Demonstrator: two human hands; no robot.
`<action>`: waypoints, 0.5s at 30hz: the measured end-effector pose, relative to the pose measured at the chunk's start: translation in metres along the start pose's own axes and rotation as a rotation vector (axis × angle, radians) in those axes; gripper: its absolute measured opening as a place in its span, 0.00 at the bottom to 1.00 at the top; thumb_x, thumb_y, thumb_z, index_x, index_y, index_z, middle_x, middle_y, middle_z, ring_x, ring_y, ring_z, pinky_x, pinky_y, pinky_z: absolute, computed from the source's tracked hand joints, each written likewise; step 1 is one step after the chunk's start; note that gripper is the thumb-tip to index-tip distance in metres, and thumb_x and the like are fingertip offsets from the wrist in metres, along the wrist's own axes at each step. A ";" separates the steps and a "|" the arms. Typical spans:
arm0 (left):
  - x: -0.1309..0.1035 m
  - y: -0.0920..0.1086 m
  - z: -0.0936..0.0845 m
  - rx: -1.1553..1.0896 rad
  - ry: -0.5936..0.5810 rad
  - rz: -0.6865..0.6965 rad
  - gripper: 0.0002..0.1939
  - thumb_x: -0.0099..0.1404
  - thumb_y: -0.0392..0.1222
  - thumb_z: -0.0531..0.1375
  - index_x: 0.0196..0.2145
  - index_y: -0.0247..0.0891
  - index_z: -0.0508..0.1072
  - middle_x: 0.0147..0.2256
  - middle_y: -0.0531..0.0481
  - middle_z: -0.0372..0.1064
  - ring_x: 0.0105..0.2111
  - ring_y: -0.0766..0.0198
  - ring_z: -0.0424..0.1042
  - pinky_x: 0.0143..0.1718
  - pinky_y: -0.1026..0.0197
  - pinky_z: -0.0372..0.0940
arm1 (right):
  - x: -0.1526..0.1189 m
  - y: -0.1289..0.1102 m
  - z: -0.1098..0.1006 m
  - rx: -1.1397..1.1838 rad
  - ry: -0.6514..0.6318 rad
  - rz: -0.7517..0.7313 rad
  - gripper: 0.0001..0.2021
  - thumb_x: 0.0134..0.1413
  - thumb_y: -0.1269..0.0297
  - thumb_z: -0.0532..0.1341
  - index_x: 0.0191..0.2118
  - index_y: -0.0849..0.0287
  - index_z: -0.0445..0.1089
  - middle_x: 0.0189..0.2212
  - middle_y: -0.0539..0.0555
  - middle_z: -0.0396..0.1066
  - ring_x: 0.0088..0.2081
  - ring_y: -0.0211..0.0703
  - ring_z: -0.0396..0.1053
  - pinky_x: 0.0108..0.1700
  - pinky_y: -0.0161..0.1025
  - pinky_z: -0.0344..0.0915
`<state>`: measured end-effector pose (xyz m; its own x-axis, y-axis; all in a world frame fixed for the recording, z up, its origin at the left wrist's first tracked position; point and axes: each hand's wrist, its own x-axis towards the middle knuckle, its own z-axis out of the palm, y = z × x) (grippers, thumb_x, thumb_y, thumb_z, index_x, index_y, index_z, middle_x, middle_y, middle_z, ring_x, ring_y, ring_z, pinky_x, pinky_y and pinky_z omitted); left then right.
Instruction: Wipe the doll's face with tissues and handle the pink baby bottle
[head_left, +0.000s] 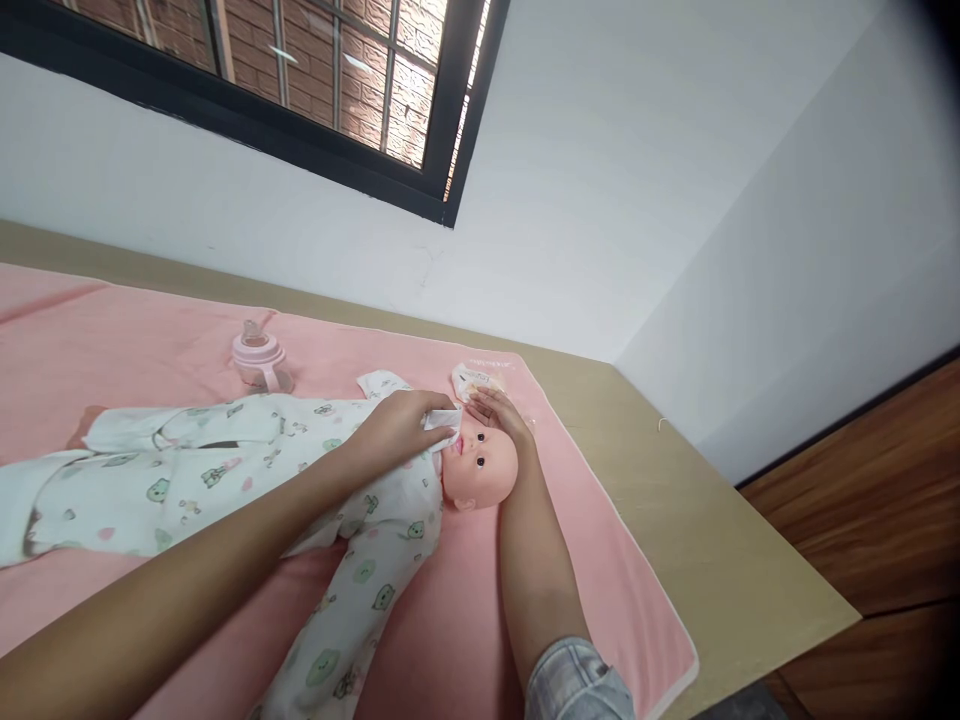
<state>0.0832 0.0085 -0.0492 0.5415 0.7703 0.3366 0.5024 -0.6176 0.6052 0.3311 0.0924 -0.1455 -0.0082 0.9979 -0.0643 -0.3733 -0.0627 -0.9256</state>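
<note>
Room past edge of blanket; unreadable lettering; pinching tissue at doll's mouth with left hand, right hand spread.

Illegible print on blanket and packet

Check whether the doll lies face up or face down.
Face up: the doll, lying on the pink blanket, shows both eyes and its mouth to the camera above.
</note>
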 end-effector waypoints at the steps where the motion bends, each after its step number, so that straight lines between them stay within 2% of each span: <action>1: 0.000 0.001 0.000 -0.003 -0.001 0.001 0.12 0.62 0.43 0.59 0.39 0.38 0.78 0.40 0.49 0.78 0.41 0.53 0.74 0.39 0.58 0.62 | 0.001 0.001 0.000 0.000 0.000 -0.001 0.12 0.50 0.72 0.64 0.42 0.59 0.69 0.32 0.50 0.76 0.45 0.41 0.73 0.56 0.44 0.67; 11: 0.002 -0.004 0.003 -0.074 0.034 0.031 0.11 0.62 0.44 0.59 0.38 0.39 0.79 0.39 0.51 0.77 0.39 0.56 0.73 0.37 0.59 0.61 | 0.006 0.004 -0.004 -0.018 0.005 -0.006 0.13 0.48 0.70 0.65 0.43 0.58 0.69 0.33 0.50 0.77 0.44 0.41 0.75 0.56 0.44 0.68; 15: -0.001 0.002 0.003 -0.114 0.008 0.039 0.11 0.62 0.45 0.60 0.36 0.39 0.79 0.37 0.51 0.77 0.36 0.57 0.73 0.35 0.60 0.61 | 0.005 0.004 -0.004 -0.017 0.011 -0.003 0.14 0.47 0.68 0.67 0.42 0.57 0.70 0.34 0.49 0.77 0.42 0.40 0.75 0.55 0.44 0.69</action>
<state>0.0857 0.0061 -0.0509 0.5535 0.7474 0.3675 0.4004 -0.6257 0.6694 0.3333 0.0972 -0.1509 0.0035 0.9979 -0.0653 -0.3574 -0.0597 -0.9321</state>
